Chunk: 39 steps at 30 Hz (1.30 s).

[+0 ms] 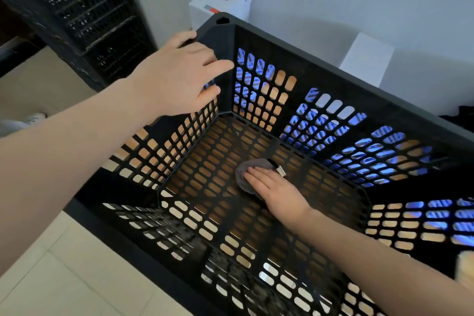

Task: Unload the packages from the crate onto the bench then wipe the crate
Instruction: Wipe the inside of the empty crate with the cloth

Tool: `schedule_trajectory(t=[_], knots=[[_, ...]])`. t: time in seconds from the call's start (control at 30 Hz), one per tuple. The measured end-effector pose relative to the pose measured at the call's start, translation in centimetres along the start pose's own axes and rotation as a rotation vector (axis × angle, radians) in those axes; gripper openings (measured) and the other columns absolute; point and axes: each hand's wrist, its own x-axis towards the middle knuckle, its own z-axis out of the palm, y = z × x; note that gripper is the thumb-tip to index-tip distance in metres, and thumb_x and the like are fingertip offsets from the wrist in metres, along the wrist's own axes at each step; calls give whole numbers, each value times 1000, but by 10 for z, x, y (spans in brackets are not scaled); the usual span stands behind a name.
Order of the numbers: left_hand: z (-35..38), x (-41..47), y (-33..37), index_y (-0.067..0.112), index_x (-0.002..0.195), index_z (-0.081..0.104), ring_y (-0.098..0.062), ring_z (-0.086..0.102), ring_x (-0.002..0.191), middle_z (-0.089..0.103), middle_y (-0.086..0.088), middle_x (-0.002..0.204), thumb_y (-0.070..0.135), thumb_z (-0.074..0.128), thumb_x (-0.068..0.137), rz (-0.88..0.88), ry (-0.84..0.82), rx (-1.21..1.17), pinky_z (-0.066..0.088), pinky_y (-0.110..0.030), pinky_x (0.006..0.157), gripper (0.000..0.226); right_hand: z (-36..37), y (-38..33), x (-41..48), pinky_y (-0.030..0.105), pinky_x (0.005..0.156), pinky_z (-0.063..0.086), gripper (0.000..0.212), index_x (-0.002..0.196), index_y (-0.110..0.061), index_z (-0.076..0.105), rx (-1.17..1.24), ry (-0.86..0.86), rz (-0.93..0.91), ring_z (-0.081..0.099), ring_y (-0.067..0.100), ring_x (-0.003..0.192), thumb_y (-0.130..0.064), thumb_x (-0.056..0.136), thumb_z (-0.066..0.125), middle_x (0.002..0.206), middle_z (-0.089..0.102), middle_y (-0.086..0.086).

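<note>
Crate (333, 82) sits emptied on the bench (280, 76), white packages (220, 5) parked behind it. Left hand (177, 77) grips its far corner while right hand (277, 191) presses a grey cloth (246, 169) flat on the floor. Wiping's underway, and the walls look still to do.

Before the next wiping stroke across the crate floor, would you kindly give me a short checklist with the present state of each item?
1. Crate emptied of packages: ok, only the cloth and one hand are inside.
2. Cloth under control: ok, the right hand presses it flat on the crate floor.
3. Crate steadied: ok, the left hand holds the far-left corner of the rim.
4. Unloaded items clear of the stroke: ok, a white box stands outside, behind the crate.
5. Floor already clean where wiped: cannot tell.
6. Side walls wiped: cannot tell.
</note>
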Motion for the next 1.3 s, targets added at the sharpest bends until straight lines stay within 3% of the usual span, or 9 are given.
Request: schedule_trajectory(t=[0.07, 0.2, 0.4, 0.57, 0.87, 1.0, 1.13, 1.23, 1.3], knots=[[0, 0, -1, 16, 137, 49, -33, 57, 118, 64, -15, 120, 39, 37, 96, 3, 4, 7, 18, -47, 115, 49, 10, -4, 0, 32, 117, 9, 66, 151, -17, 21, -6, -102, 50, 22, 19, 145, -11, 93, 52, 157, 22, 1], [2, 1, -2, 17, 139, 46, -31, 56, 119, 64, -13, 120, 42, 32, 95, -4, -18, 25, 17, -45, 115, 52, 22, 6, -49, 38, 97, 50, 75, 131, -12, 56, -40, -150, -51, 57, 22, 121, -14, 62, 82, 133, 58, 5], [-2, -2, 6, 15, 141, 47, -30, 58, 122, 68, -15, 117, 40, 41, 97, -25, 4, 26, 24, -48, 115, 51, -3, 26, -88, 25, 89, 52, 59, 121, -20, 65, -83, -197, -149, 62, 13, 113, -29, 65, 78, 124, 64, -3], [-2, 14, 47, 21, 148, 37, -31, 44, 136, 55, -10, 139, 38, 53, 92, -199, 107, -99, 16, -55, 117, 60, -21, 33, -51, 33, 74, 59, 67, 117, -14, 65, 67, 47, 233, 67, 21, 101, -12, 52, 82, 115, 67, 1], [13, 68, 81, 21, 153, 30, -30, 18, 149, 22, -9, 161, 34, 57, 91, -42, 272, -259, 18, -61, 116, 69, -21, 70, -33, 46, 108, 34, 63, 148, -17, 29, 128, -87, 686, 32, 21, 138, -7, 88, 49, 150, 36, 1], [29, 69, 84, 24, 156, 18, -31, 5, 151, 14, -7, 163, 38, 61, 87, -39, 225, -259, 12, -70, 113, 82, -7, 48, -36, 45, 110, 30, 65, 150, -16, 26, 182, -148, 636, 25, 20, 143, -5, 90, 47, 156, 26, 4], [32, 73, 85, 26, 156, 16, -32, 4, 151, 13, -6, 163, 32, 63, 84, -43, 236, -289, 11, -70, 113, 86, 9, 12, -72, 46, 96, 49, 67, 132, -12, 56, 166, -137, 338, 56, 23, 122, -2, 66, 67, 136, 55, 10], [34, 73, 88, 27, 156, 14, -33, 2, 151, 11, -6, 164, 28, 65, 82, -48, 238, -321, 12, -70, 113, 90, 5, -25, -96, 34, 118, 22, 69, 146, -17, 37, 261, -396, 203, 29, 16, 142, 4, 82, 51, 153, 32, 2], [35, 72, 88, 26, 156, 15, -34, 2, 151, 11, -7, 164, 26, 65, 80, -46, 256, -343, 12, -70, 113, 91, -1, -41, -105, 32, 117, 24, 63, 147, -18, 36, 320, -561, 141, 28, 17, 143, 4, 88, 44, 154, 32, 3]])
